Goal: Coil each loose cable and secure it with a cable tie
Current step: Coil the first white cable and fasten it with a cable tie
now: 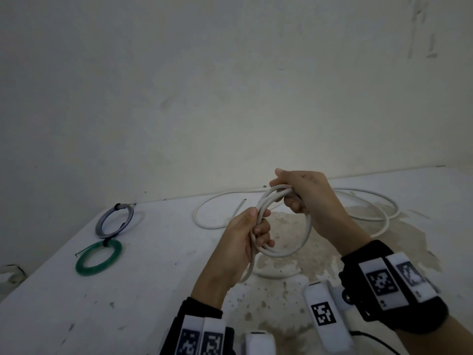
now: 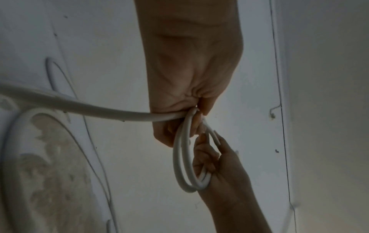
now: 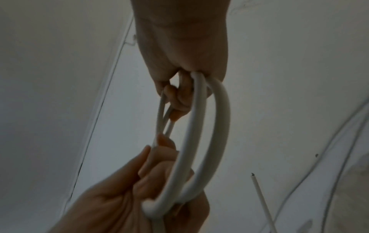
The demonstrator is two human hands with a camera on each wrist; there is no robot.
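A thick white cable (image 1: 305,234) is partly wound into loops held in the air above the table. My left hand (image 1: 252,233) grips the near-left side of the loops, fingers curled round them (image 2: 180,157). My right hand (image 1: 294,194) grips the far top of the same loops (image 3: 205,126). The rest of the white cable (image 1: 368,201) trails loose over the table behind and to the right, and its cut end (image 1: 244,200) lies by the wall. A coiled blue-grey cable (image 1: 114,221) and a coiled green cable (image 1: 98,257) lie tied at the left.
The white table (image 1: 153,278) has a stained patch (image 1: 320,252) beneath my hands. A bare wall (image 1: 230,98) rises right behind the table's far edge. The table's left edge drops off near a small object (image 1: 10,275).
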